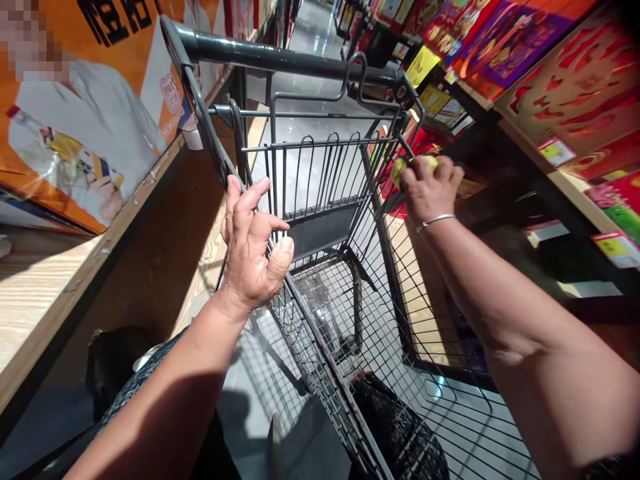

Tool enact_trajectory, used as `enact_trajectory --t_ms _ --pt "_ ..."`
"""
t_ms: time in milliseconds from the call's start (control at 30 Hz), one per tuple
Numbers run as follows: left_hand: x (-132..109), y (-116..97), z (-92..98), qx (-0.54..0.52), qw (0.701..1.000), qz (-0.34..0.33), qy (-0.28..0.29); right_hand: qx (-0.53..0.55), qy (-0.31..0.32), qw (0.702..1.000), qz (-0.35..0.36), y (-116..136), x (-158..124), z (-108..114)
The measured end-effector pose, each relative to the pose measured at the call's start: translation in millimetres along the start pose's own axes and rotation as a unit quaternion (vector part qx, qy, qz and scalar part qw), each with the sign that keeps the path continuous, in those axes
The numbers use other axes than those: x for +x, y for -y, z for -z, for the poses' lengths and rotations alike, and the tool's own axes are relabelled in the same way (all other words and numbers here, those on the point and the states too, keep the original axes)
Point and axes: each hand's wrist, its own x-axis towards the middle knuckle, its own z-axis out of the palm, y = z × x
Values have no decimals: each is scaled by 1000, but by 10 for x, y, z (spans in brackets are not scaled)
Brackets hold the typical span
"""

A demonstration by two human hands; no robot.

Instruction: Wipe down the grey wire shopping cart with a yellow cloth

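The shopping cart point(320, 237) fills the middle of the frame, its left rail slanting from upper left to bottom centre; the left hand point(255, 250), left of centre, lies along that rail, its grip loose and parted, contact unclear; the right hand point(431, 193), upper right, closes over a yellowish item point(399, 171) at the right rim, well apart from the left.

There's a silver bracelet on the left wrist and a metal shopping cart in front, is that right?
Not quite: the head view shows the silver bracelet on the right wrist. The metal shopping cart is in front, as you said.
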Motion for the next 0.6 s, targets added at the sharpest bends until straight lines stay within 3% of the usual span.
enact_trajectory --t_ms 167,267,433,600 --pt "62 16 88 -19 1000 -20 10 -4 128 991 42 256 -692 -832" --pt "109 64 152 -8 999 -40 27 5 204 978 39 539 -1158 -1198" --pt "168 60 212 -5 999 -40 23 58 315 947 -4 1026 -1667 -1545" --pt "190 -21 170 -4 999 -37 -19 115 338 924 -138 1345 -1851 -1715"
